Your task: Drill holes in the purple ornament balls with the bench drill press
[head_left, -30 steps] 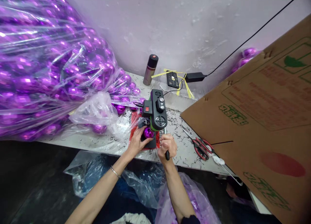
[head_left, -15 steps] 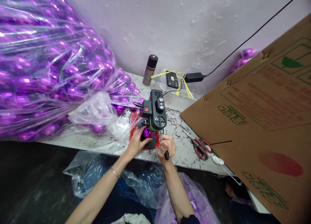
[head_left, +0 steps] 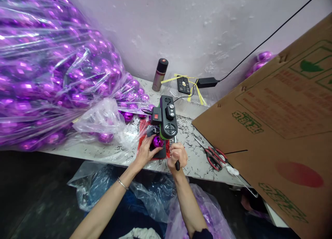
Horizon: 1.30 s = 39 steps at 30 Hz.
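A shiny purple ball ornament (head_left: 157,141) sits under the head of a small black and green bench drill press (head_left: 168,118). Thumb and fingers of my left hand (head_left: 145,149) are closed around the ball's near left side, over the machine's dark base (head_left: 161,154). My right hand (head_left: 178,156) is wrapped around the black-tipped lever (head_left: 177,165) at the machine's right. A red sheet (head_left: 142,127) lies beneath the base. Where the machine head meets the ball is hidden from above.
A huge clear bag of purple balls (head_left: 59,73) fills the left. Scissors (head_left: 215,158) lie at right before a cardboard box (head_left: 275,128). Behind stand a dark bottle (head_left: 160,74), a phone-like black slab (head_left: 183,84) and a power adapter (head_left: 207,82). Black shavings litter the worktop (head_left: 185,163).
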Each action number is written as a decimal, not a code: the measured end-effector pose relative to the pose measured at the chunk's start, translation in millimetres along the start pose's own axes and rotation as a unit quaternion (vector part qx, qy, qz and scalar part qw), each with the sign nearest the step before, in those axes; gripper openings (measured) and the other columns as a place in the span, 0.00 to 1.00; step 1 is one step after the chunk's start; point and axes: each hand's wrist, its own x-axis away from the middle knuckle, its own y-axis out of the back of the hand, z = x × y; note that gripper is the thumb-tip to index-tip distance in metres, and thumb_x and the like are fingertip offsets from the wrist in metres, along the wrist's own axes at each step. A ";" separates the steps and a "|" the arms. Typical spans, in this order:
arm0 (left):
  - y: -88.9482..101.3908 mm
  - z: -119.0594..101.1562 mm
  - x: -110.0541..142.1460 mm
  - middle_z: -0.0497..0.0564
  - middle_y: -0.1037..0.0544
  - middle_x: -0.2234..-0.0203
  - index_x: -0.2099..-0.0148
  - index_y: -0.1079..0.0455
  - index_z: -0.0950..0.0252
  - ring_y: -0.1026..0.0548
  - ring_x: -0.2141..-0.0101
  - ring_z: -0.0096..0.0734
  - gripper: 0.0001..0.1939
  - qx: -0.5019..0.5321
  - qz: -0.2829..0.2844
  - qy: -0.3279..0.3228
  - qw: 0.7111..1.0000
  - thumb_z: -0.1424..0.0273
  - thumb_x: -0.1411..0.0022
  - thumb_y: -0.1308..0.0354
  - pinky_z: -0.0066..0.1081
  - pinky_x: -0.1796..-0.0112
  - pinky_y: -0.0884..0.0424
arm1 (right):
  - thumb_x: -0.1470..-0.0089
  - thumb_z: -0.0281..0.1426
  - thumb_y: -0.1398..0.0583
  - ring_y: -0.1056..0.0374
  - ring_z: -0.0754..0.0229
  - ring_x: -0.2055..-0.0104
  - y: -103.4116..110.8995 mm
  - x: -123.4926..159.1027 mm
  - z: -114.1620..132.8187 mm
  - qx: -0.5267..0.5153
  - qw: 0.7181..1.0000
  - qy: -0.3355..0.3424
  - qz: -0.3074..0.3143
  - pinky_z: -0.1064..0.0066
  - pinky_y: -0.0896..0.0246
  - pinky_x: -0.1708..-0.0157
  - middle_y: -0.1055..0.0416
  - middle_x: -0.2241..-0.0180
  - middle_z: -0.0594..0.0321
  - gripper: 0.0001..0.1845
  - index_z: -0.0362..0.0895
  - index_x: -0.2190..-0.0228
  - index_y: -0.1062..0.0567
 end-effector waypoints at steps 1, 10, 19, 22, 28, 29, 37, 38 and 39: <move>-0.2 -0.2 -0.2 0.59 0.20 0.46 0.37 0.34 0.62 0.22 0.45 0.50 0.30 -0.002 -0.001 0.002 1.000 0.59 0.37 0.33 0.52 0.40 0.30 | 0.30 0.31 0.53 0.39 0.64 0.75 0.9 -2.7 1.5 0.000 1.000 0.001 0.004 0.69 0.42 0.72 0.34 0.75 0.66 0.19 0.47 0.74 0.37; 2.1 -2.0 -2.2 0.59 0.21 0.46 0.36 0.34 0.61 0.22 0.45 0.49 0.30 -0.002 0.010 0.008 1.000 0.59 0.37 0.33 0.52 0.40 0.30 | 0.30 0.29 0.52 0.36 0.65 0.75 7.2 -26.9 19.8 0.030 0.999 -0.043 0.015 0.70 0.42 0.74 0.35 0.77 0.67 0.19 0.47 0.75 0.38; -0.3 -0.4 -0.8 0.59 0.21 0.45 0.36 0.34 0.62 0.23 0.43 0.50 0.30 0.005 0.006 0.011 1.000 0.58 0.36 0.33 0.54 0.38 0.32 | 0.30 0.31 0.53 0.38 0.63 0.75 -1.0 -2.0 1.1 0.016 1.000 0.004 -0.003 0.68 0.41 0.71 0.33 0.76 0.65 0.18 0.48 0.74 0.37; -1.4 0.6 -0.3 0.59 0.21 0.45 0.36 0.34 0.62 0.23 0.43 0.50 0.30 0.008 0.005 0.008 1.000 0.58 0.36 0.34 0.54 0.38 0.33 | 0.30 0.31 0.53 0.38 0.63 0.75 -1.9 -0.6 -0.6 0.016 1.000 0.008 -0.003 0.67 0.41 0.71 0.34 0.76 0.65 0.18 0.48 0.74 0.37; -1.2 1.1 0.2 0.60 0.21 0.45 0.37 0.34 0.63 0.24 0.42 0.50 0.30 0.010 0.009 0.013 1.000 0.56 0.36 0.34 0.52 0.38 0.32 | 0.30 0.31 0.53 0.38 0.63 0.74 -1.5 0.4 -1.3 0.026 1.000 0.012 0.000 0.68 0.40 0.71 0.34 0.75 0.65 0.18 0.48 0.73 0.38; -1.1 1.2 0.2 0.60 0.21 0.45 0.37 0.34 0.63 0.24 0.42 0.50 0.30 0.009 0.010 0.014 1.000 0.56 0.36 0.34 0.52 0.38 0.32 | 0.29 0.31 0.53 0.38 0.64 0.74 -1.6 0.6 -1.5 0.028 1.000 0.013 0.000 0.68 0.40 0.71 0.34 0.75 0.65 0.18 0.48 0.73 0.38; -0.8 0.3 -0.5 0.60 0.21 0.45 0.37 0.34 0.62 0.23 0.43 0.51 0.30 -0.005 0.006 0.009 1.000 0.59 0.37 0.33 0.54 0.38 0.32 | 0.29 0.32 0.54 0.38 0.64 0.74 -2.3 3.6 -3.6 0.036 0.999 0.012 -0.004 0.68 0.39 0.69 0.35 0.75 0.66 0.18 0.47 0.73 0.38; -0.8 0.1 -0.5 0.60 0.21 0.45 0.37 0.34 0.62 0.23 0.43 0.51 0.30 -0.005 0.007 0.009 1.000 0.59 0.37 0.33 0.53 0.39 0.31 | 0.29 0.32 0.54 0.38 0.64 0.74 -2.3 3.9 -3.8 0.036 0.999 0.012 -0.004 0.68 0.39 0.69 0.35 0.75 0.66 0.18 0.47 0.73 0.38; -0.8 -0.1 -0.5 0.60 0.21 0.45 0.36 0.34 0.62 0.23 0.43 0.51 0.30 -0.003 0.007 0.009 1.000 0.60 0.37 0.33 0.53 0.39 0.31 | 0.29 0.32 0.54 0.38 0.64 0.74 -2.3 4.2 -3.9 0.036 0.999 0.011 -0.005 0.68 0.39 0.69 0.35 0.75 0.66 0.18 0.47 0.73 0.38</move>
